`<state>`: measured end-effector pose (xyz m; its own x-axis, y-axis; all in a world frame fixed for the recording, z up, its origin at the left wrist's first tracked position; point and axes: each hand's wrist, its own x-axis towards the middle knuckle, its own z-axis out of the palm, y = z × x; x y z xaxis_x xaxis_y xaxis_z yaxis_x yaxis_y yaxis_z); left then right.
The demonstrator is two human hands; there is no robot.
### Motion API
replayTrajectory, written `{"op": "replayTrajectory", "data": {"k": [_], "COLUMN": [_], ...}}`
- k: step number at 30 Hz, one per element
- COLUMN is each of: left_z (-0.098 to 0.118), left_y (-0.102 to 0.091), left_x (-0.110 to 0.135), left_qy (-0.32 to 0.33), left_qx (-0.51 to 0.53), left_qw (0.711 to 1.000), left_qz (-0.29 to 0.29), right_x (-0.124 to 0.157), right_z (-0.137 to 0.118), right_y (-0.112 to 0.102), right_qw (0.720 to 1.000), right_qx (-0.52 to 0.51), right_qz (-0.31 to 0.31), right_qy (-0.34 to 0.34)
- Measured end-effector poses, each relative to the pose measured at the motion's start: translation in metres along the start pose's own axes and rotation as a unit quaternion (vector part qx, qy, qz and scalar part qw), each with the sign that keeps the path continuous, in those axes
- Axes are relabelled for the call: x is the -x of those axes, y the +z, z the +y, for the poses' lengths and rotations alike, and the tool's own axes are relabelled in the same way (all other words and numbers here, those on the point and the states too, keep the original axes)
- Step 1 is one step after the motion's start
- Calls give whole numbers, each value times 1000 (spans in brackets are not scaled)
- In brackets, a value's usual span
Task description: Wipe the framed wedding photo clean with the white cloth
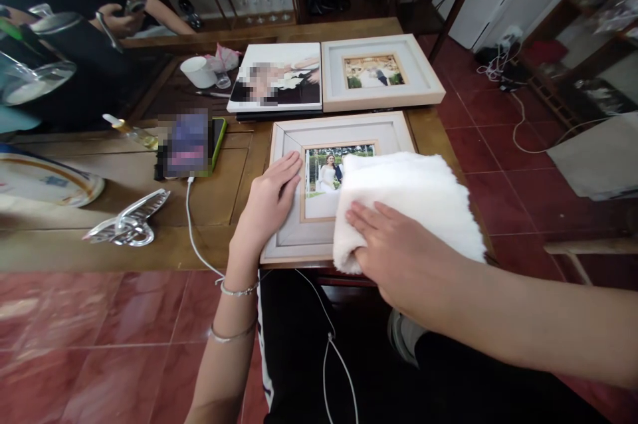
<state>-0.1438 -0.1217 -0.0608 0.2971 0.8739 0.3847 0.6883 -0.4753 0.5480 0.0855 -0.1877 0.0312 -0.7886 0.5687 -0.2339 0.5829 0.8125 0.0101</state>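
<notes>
Centrally, picture frame (319,138): pale wood, grey mat, wedding photo, flat on tabletop (124,205) | left hand (266,201): fingers spread flat on mat | right hand (399,251): fingers extended, pressing fluffy white cloth (413,191) over frame's right half.

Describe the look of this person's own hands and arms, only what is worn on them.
Both forearms are bare, with no sleeves in view. The left hand has two thin silvery bracelets on its wrist, one close to the hand, one further up the forearm. The right hand shows no bracelet, watch or glove. No rings can be made out on either hand.
</notes>
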Motion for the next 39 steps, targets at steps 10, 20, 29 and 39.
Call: {"op": "replayTrajectory", "data": {"k": [10,20,29,39], "left_z": [-3,-1,3,2], "left_y": [-3,-1,0,-2], "left_x": [0,0,-1,-1], "left_qy": [-9,6,-14,-21], "left_qx": [20,3,-2,26], "left_qw": [1000,1000,1000,999], "left_qz": [-3,1,7,-3], "right_x": [-8,35,-15,-25], "right_z": [-5,27,-7,-8], "right_y": [11,-26,6,10], "right_qw": [993,984,998,995], "right_qx": [-11,-1,6,-17], "right_qz": [119,-131,47,84], "right_qy": [-20,117,-48,-55]}}
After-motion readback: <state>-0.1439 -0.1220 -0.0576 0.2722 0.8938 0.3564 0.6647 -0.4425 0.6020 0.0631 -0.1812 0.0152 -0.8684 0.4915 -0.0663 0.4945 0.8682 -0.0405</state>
